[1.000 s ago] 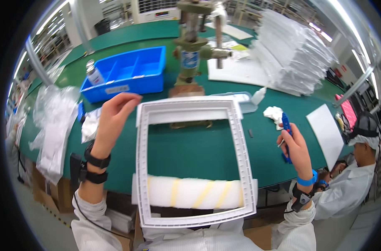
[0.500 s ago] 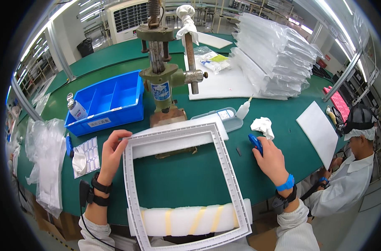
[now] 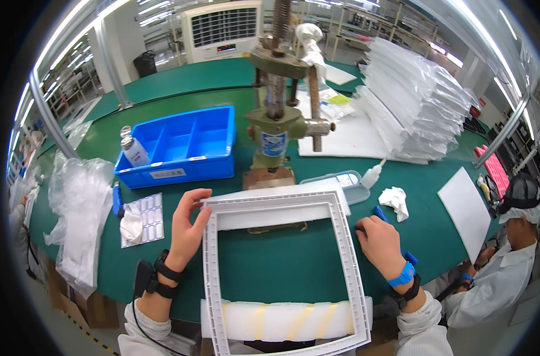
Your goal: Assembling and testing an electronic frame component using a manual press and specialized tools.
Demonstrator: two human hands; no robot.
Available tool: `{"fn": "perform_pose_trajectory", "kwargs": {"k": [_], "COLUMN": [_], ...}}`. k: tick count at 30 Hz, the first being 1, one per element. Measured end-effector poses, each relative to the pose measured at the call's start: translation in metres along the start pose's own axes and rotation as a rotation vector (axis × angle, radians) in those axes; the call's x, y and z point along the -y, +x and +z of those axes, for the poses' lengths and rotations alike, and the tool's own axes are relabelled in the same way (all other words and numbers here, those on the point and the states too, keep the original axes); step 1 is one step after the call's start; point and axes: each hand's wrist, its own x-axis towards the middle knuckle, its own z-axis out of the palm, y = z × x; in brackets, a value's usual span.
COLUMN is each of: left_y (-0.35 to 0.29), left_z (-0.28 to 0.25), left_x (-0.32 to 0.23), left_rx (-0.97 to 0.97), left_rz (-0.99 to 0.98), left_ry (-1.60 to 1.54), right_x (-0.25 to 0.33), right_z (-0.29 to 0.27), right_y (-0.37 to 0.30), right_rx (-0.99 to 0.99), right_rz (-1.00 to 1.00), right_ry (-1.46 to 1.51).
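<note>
A white plastic rectangular frame point(image 3: 210, 279) rests on padded white foam at its far and near ends. My left hand point(image 3: 190, 228) bends around its far left corner, thumb and fingers against the frame. Just outside its right side, my right hand point(image 3: 381, 243) is low over the green table with fingers curled together. A small dark piece point(image 3: 360, 235) shows at those fingertips, mostly covered. Blue tool ends point(image 3: 381, 213) stick out beyond the fingers and by the wrist; whether the palm grips the tool is hidden.
Behind the frame stands a green hand press point(image 3: 274, 133). A blue divided bin point(image 3: 193, 169) holds a white bottle point(image 3: 136, 151). A crumpled white cloth point(image 3: 394, 203) and clear plastic case point(image 3: 356, 193) lie at right. Bagged sheets point(image 3: 412, 101) are stacked behind; a co-worker point(image 3: 507, 261) sits at right.
My right hand has come closer to the frame's right side and its fingers now close down at the small dark piece. The whole view has shifted; my left hand stays at the corner.
</note>
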Motion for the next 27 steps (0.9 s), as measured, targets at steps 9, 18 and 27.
{"fn": "perform_pose_trajectory", "kwargs": {"k": [9, 18, 27], "left_y": [0.016, 0.027, 0.056], "left_z": [0.008, 0.055, 0.052], "left_x": [-0.066, -0.090, -0.061], "left_rx": [0.105, 0.559, 0.341], "left_rz": [0.296, 0.019, -0.115], "left_ry": [0.220, -0.281, -0.080], "right_x": [-0.029, 0.123, 0.119], "right_z": [-0.014, -0.063, -0.093], "right_y": [0.003, 0.054, 0.127], "right_rx": [-0.080, 0.169, -0.618], "right_rz": [-0.003, -0.105, -0.354], "right_ry": [0.174, 0.907, 0.602]}}
